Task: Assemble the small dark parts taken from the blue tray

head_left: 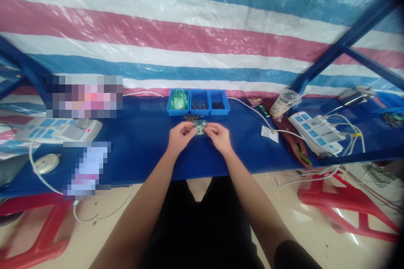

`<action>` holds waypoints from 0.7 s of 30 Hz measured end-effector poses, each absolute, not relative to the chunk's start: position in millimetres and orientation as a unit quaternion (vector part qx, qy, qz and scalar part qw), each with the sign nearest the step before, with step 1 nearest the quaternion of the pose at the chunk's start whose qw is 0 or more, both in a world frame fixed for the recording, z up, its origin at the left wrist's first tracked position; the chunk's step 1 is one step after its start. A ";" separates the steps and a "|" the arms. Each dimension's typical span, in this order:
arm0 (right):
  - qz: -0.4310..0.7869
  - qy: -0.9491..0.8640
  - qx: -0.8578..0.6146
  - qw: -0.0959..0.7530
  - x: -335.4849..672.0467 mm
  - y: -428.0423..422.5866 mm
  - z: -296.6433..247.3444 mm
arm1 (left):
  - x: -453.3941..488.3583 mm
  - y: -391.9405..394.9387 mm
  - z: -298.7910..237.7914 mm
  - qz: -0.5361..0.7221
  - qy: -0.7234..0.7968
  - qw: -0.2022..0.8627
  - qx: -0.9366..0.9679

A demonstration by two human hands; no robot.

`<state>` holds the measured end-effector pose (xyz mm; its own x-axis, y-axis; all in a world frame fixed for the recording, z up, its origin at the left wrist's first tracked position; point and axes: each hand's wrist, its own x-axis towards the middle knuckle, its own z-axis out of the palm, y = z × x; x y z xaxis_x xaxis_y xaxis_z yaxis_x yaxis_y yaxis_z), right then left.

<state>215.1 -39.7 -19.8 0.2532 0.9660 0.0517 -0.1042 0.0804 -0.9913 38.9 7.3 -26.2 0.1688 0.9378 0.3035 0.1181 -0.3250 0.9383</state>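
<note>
Two hands (pixel 181 138) (pixel 220 136) pinch a small packet (pixel 200 127) between them.

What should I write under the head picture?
Left hand and right hand hold a plastic bag near three blue bins.

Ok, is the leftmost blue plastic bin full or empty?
Not empty: the leftmost blue plastic bin holds shiny green plastic material. Whether it is brim-full, I cannot tell.

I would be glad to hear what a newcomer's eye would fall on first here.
Probably the striped plastic sheet, whose red, white and blue bands fill the background behind the blue table. Next, at the centre, come the left hand and right hand, holding a small see-through packet between them, nearer the person than the row of three blue bins.
</note>
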 end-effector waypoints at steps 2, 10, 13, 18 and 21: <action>0.443 -0.414 -0.517 0.604 214.8 -39.7 -19.1 | 38.4 7.4 -26.4 0.494 0.404 0.402 0.657; 0.433 -0.416 -0.513 0.613 216.2 -38.2 -22.9 | 39.0 7.6 -27.2 0.490 0.416 0.385 0.662; 0.385 -0.450 -0.506 0.627 218.1 -38.8 -23.0 | 39.6 5.7 -24.7 0.488 0.409 0.425 0.644; 0.338 -0.502 -0.512 0.610 221.7 -43.6 -20.1 | 37.1 3.0 -17.5 0.495 0.375 0.445 0.645; 0.379 -0.508 -0.490 0.598 222.2 -46.1 -19.1 | 36.6 4.0 -19.2 0.502 0.394 0.421 0.645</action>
<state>222.2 -46.1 -19.1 0.1974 0.9514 0.2365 0.0450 0.2322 -0.9716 36.6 4.0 -19.2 0.1858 0.9305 0.3157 0.0864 -0.3355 0.9381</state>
